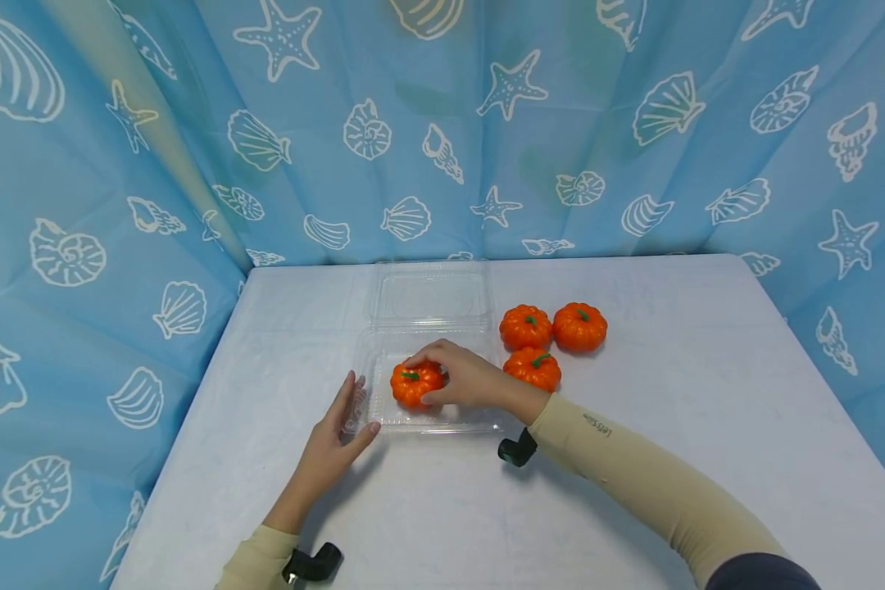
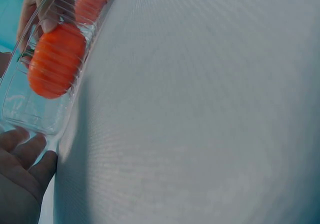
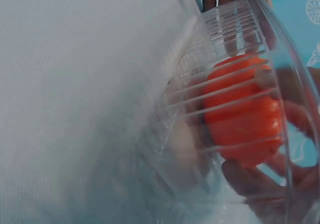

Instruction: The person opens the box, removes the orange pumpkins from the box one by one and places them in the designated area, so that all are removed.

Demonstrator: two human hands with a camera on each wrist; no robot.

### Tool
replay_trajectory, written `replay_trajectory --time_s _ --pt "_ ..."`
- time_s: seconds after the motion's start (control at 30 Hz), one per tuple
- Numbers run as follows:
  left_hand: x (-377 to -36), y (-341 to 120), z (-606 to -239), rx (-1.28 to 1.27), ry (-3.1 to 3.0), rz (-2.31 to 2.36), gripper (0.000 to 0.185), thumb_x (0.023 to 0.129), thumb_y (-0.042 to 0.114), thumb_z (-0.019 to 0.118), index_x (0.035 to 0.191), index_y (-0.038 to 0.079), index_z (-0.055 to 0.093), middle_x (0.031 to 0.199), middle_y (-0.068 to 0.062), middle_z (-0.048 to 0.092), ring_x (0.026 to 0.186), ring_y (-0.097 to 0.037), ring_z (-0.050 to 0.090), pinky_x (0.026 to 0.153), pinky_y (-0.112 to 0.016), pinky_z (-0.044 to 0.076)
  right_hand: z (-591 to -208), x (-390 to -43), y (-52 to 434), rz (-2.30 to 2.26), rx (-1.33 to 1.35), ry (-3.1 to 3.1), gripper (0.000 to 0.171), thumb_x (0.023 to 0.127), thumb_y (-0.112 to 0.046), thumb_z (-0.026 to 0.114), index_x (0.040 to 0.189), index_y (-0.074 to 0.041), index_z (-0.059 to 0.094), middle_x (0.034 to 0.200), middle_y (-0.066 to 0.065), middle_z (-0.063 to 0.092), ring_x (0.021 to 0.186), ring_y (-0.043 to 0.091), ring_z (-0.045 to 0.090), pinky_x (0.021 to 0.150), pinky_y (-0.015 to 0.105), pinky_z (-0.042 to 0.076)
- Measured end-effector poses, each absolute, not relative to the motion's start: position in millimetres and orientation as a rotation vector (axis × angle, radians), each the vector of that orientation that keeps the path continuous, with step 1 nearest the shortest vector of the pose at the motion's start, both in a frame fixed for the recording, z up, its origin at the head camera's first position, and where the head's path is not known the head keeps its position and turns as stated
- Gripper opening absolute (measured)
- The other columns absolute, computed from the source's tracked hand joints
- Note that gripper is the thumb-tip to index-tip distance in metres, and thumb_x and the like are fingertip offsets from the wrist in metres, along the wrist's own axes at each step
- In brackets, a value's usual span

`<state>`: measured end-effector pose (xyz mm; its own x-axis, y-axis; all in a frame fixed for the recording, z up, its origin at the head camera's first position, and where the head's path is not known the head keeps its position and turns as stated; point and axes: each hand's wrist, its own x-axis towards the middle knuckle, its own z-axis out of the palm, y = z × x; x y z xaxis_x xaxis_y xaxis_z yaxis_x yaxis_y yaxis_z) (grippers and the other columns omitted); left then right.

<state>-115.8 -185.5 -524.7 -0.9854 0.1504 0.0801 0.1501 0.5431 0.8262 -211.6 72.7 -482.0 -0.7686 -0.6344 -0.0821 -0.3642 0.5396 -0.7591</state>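
My right hand point(image 1: 472, 377) holds a small orange pumpkin point(image 1: 417, 388) with a green stem, thumb on the near side and fingers over the far side. The pumpkin is inside the base of a clear plastic clamshell box point(image 1: 428, 428), toward its left half. Through the ribbed wall, the right wrist view shows the pumpkin point(image 3: 242, 116) between fingers and thumb. At the box's left end is my left hand point(image 1: 328, 447), its thumb by the front corner and its fingers extended along the side. In the left wrist view those fingertips point(image 2: 35, 146) are right at the box's end.
The box's clear lid point(image 1: 431, 297) lies folded back behind its base. Three more orange pumpkins point(image 1: 526, 326) sit in a cluster right of the box, one partly behind my right wrist. A blue shell-patterned curtain point(image 1: 442, 131) borders the white-covered table point(image 1: 671, 369) at back and sides.
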Motion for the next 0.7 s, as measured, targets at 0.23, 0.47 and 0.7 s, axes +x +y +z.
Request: replay_trajectory --time_s 0.23,0.47,0.7 --pt "-115.7 -186.4 -525.7 0.285 2.744 1.498 0.09 0.095 0.024 0.074 0.164 0.012 0.017 0.162 -0.007 0.035 0.149 -0.027 0.033 0.117 -0.05 0.031 -486.7 -212.8 74.5 -1.046 -0.825 2.491 0.049 0.088 -0.022 0.082 0.134 -0.023 0.065 0.139 0.006 0.052 0.127 0.023 0.053 0.109 0.039 0.047" --pt "-116.4 -186.3 -525.8 0.279 2.761 1.47 0.091 0.095 0.027 0.074 0.164 0.012 0.017 0.162 -0.006 0.036 0.149 -0.026 0.033 0.118 -0.049 0.03 -488.4 -211.5 74.2 -1.058 -0.837 2.521 0.048 0.087 -0.022 0.083 0.132 -0.022 0.065 0.137 0.008 0.053 0.126 0.025 0.054 0.109 0.04 0.047" --pt "-115.9 -185.5 -525.2 0.286 2.761 1.476 0.09 0.095 0.025 0.074 0.164 0.012 0.017 0.162 -0.007 0.036 0.149 -0.027 0.033 0.118 -0.049 0.031 -487.6 -210.8 75.1 -1.045 -0.847 2.542 0.048 0.087 -0.024 0.082 0.132 -0.022 0.065 0.138 0.008 0.052 0.125 0.025 0.055 0.109 0.04 0.047"
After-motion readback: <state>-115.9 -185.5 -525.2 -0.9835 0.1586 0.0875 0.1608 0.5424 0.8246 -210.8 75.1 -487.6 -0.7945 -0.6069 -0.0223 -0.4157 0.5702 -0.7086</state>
